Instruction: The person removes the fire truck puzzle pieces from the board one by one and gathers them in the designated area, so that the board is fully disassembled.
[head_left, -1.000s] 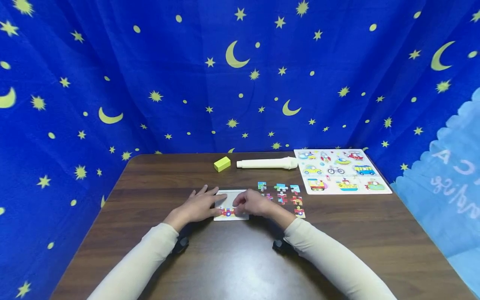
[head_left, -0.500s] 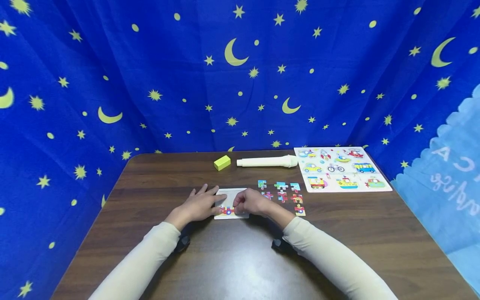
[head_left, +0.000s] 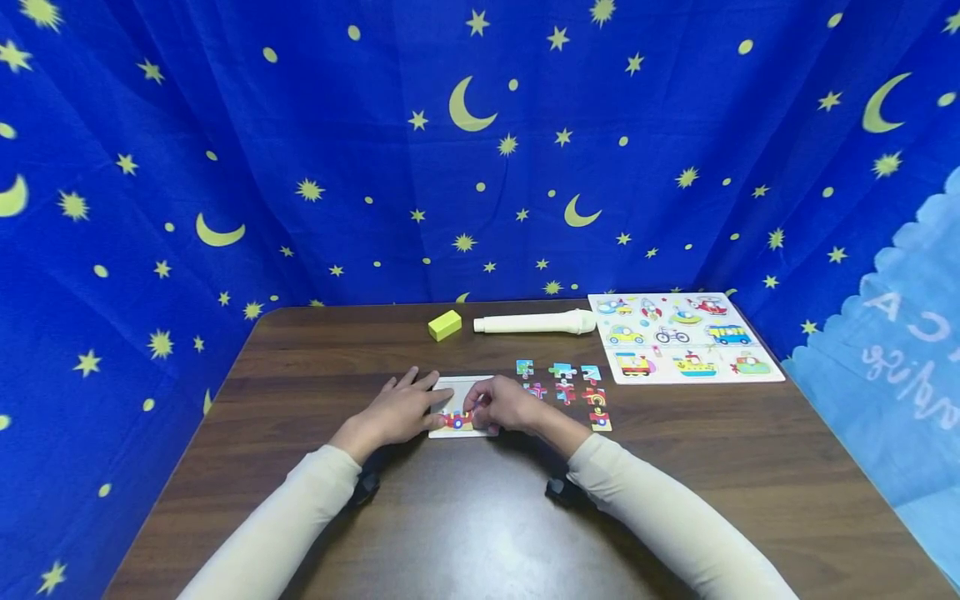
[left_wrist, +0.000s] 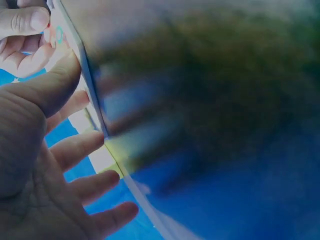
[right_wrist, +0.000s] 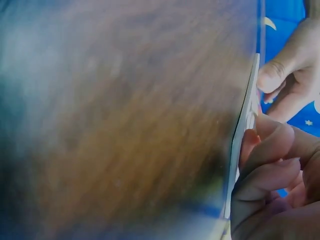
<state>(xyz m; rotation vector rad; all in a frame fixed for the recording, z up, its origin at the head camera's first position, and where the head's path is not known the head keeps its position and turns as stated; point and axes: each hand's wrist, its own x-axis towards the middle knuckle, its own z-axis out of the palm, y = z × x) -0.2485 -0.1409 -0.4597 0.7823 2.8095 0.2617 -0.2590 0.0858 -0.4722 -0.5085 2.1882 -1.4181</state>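
Note:
A small white puzzle tray lies on the table in the head view, with joined pieces showing a red car along its near edge. My left hand is spread over the tray's left side, fingers extended, thumb pressing near the lower left corner. In the left wrist view that left hand has its thumb against the tray edge. At the lower right of the tray my right hand pinches a puzzle piece with curled fingers, which largely hide it. The right wrist view shows the right hand close against the tray.
Several loose puzzle pieces lie right of the tray. Behind are a yellow block and a white microphone-shaped stick. A vehicle picture board lies at the back right. A blue star-patterned curtain hangs behind the brown table.
The right fingers have shifted slightly at the tray's lower right, and more of the printed row now shows beside them. My left hand keeps its place.

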